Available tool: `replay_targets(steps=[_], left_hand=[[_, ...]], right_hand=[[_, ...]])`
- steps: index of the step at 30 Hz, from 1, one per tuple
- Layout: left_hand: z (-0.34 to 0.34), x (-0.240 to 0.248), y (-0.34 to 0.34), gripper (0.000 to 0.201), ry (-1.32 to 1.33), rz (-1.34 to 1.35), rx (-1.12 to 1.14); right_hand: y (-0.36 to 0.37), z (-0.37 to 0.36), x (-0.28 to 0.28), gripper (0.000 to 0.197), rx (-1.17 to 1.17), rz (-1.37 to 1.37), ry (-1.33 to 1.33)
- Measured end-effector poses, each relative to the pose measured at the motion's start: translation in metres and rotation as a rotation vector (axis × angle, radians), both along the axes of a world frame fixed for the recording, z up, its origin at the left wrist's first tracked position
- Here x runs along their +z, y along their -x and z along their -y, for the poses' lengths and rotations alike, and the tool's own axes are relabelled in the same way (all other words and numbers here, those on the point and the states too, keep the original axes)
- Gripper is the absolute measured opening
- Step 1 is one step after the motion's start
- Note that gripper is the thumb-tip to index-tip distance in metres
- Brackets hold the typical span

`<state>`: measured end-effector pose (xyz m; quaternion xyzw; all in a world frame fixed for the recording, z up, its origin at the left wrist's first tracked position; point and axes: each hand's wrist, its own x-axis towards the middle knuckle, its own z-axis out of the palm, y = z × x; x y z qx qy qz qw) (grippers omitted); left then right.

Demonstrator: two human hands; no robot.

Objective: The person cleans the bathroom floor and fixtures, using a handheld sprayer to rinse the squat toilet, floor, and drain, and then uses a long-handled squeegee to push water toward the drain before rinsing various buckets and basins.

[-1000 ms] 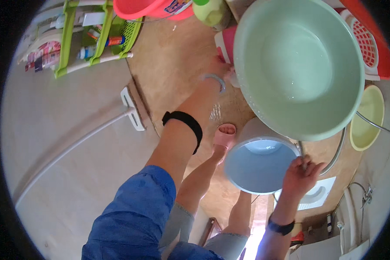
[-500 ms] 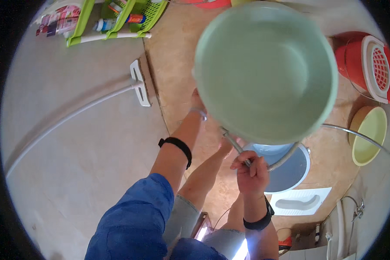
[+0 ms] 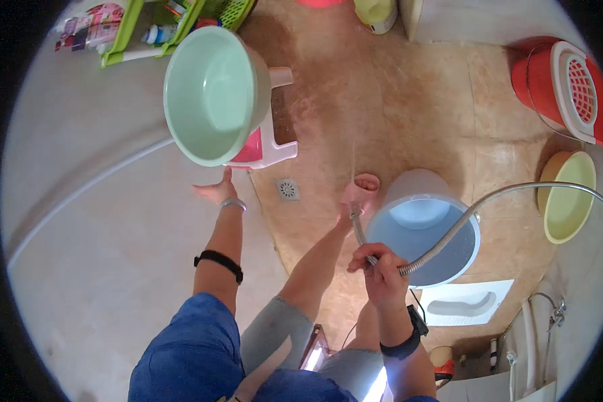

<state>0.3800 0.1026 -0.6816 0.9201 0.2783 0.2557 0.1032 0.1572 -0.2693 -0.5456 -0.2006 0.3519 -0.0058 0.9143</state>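
A pale green basin (image 3: 214,100) sits at the upper left, over a pink and white stool (image 3: 268,151) whose legs show to its right. Just below the basin's near rim is my left hand (image 3: 213,191), fingers spread and holding nothing; whether a fingertip touches the basin or stool I cannot tell. My right hand (image 3: 386,275) is closed around a flexible metal hose (image 3: 449,234). One end of this hose reaches up beside my foot, and the rest arches off to the right. Behind my right hand stands a blue bucket (image 3: 442,268).
A squat toilet (image 3: 465,303) lies past the bucket. Along the right wall are a red mop bucket (image 3: 549,87) and a yellow basin (image 3: 569,201). A green rack (image 3: 187,30) stands at the top left, near a long white pole (image 3: 87,187). The floor has a drain (image 3: 287,189).
The green basin has moved from the upper middle to the upper left, and the stool now shows beneath it. My left hand has moved left and opened. My right hand keeps the hose.
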Motion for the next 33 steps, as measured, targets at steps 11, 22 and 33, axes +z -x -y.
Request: replay_targets(steps=[11,22,33], left_hand=[[0.095,0.099,-0.077,0.038,-0.435,-0.976,-0.708],[0.032,0.321,-0.048,0.018,1.004,-0.034,-0.346],[0.06,0.273,-0.072,0.034,0.007,-0.397,-0.57]], right_hand=[[-0.045,-0.026,0.07,0.039,0.054,0.248,-0.424],[0.002,-0.02,0.096,0.04,0.098,0.079,-0.196],[0.061,0.005,0.09,0.04,0.18,-0.158,0.088]])
